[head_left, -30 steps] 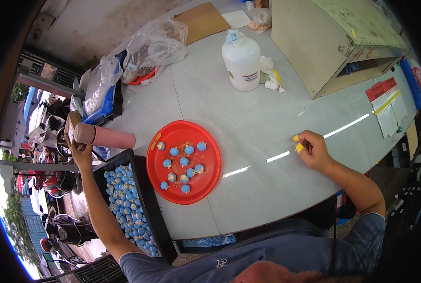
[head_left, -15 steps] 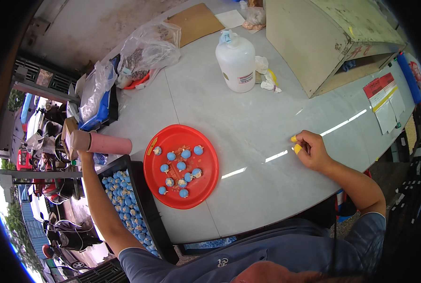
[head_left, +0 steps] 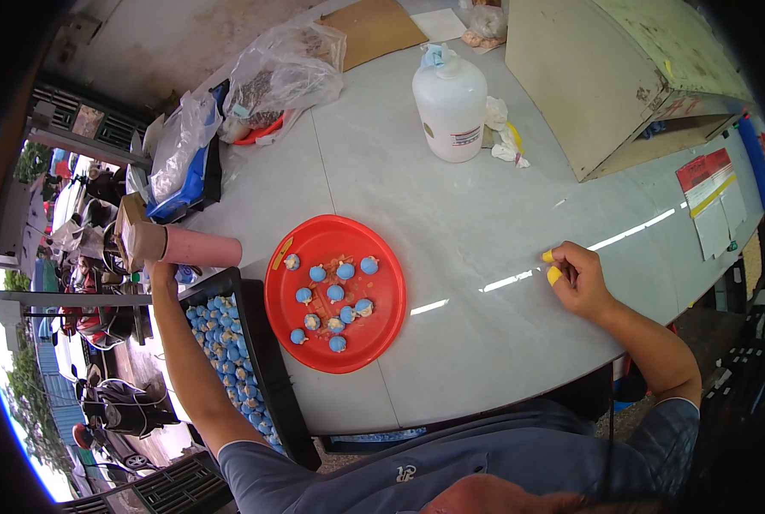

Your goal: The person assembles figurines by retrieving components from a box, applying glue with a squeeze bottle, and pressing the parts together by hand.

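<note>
My left hand (head_left: pixel 160 272) reaches out past the table's left edge and touches the underside of a pink tumbler (head_left: pixel 185 246) lying on its side; the grip is hidden. My right hand (head_left: pixel 581 277) rests on the grey table (head_left: pixel 476 206) with yellow covers on two fingertips; the fingers are curled and I cannot see anything in them. Between my hands sits a red round plate (head_left: pixel 335 294) holding several small blue balls with brown bits. A black tray (head_left: pixel 237 360) full of the same blue balls lies left of the plate, beside my left forearm.
A white plastic jug (head_left: pixel 451 104) stands at the back, crumpled paper beside it. A large beige box (head_left: pixel 622 77) fills the far right. Plastic bags (head_left: pixel 262 77) lie at the far left. Printed sheets (head_left: pixel 712 201) lie at the right edge. Beyond the table is a street with motorbikes (head_left: pixel 117 411).
The view has shifted slightly. My left hand stays at the pink tumbler and my right hand stays in place on the table.
</note>
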`<state>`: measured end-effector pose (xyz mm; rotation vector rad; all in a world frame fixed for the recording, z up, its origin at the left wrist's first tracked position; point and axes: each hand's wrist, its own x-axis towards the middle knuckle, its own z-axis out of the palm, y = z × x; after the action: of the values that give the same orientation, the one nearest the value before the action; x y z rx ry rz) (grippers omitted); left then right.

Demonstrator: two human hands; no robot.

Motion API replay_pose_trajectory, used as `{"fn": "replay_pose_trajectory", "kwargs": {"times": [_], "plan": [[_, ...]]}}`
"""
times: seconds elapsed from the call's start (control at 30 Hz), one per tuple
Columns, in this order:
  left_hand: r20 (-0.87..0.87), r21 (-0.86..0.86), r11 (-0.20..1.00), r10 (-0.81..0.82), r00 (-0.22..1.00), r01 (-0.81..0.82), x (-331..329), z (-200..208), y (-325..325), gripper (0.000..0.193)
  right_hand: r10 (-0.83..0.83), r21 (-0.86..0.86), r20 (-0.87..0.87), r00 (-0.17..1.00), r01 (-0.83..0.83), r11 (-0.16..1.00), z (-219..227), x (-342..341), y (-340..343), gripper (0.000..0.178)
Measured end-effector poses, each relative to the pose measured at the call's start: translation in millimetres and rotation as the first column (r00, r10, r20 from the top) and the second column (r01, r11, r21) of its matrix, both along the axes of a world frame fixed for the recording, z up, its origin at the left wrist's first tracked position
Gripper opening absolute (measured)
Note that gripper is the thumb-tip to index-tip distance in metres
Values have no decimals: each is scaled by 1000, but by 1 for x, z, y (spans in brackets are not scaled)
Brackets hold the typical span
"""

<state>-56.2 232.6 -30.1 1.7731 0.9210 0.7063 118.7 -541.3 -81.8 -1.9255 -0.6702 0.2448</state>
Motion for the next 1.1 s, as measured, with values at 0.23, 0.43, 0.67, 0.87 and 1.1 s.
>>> {"fn": "replay_pose_trajectory", "kwargs": {"times": [0.23, 0.43, 0.67, 0.87, 1.1], "plan": [[-49, 43, 997, 73, 996, -71, -14, -16, -1, 59, 13, 29, -2, 1000, -13, 999, -3, 1, 0, 13], [-87, 74, 988, 140, 986, -133, -29, -13, -9, 65, 23, 30, 8, 1000, -23, 999, -3, 3, 0, 14], [-296, 382, 910, -46, 954, 163, -20, 16, -76, 63, -1, 34, 14, 1000, 0, 999, -1, 0, -2, 15], [-423, 487, 810, -107, 900, 325, -30, 17, -74, 55, 11, 19, 31, 999, -12, 1000, 0, 1, 2, 15], [-576, 384, 772, -228, 785, 506, -21, 30, -71, 35, 7, 39, 21, 1000, -8, 999, -2, 1, 1, 15]]}}
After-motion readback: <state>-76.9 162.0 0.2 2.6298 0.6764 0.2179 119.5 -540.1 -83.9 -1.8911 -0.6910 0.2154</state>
